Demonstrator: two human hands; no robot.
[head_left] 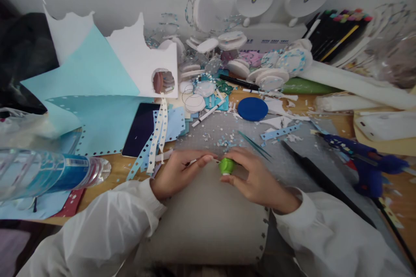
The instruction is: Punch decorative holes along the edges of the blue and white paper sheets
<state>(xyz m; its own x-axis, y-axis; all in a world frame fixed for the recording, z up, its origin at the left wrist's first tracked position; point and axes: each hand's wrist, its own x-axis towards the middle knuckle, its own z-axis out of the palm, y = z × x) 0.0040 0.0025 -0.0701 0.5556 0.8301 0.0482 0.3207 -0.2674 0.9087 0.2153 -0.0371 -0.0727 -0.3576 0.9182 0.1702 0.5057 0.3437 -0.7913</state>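
Observation:
My right hand point(255, 175) grips a small bright green craft punch point(227, 165) between thumb and fingers. The punch sits at the far edge of a pale grey sheet of paper point(208, 225), which has small flower-shaped holes along its right edge. My left hand point(183, 171) is closed on the same far edge, thumb and fingers pressed together on the paper just left of the punch. Tiny punched paper bits point(227, 141) lie on the grey cutting mat point(217, 125) beyond my hands. Teal tweezers point(255, 145) rest on the mat to the right.
At left lie a water bottle point(65, 171), a dark phone point(138, 132), punched paper strips point(158, 138) and torn teal paper point(94, 69). Behind are a blue disc point(252, 108) and white paper discs point(238, 68). A blue glue gun point(367, 160) and a black tapered tool point(325, 181) lie right.

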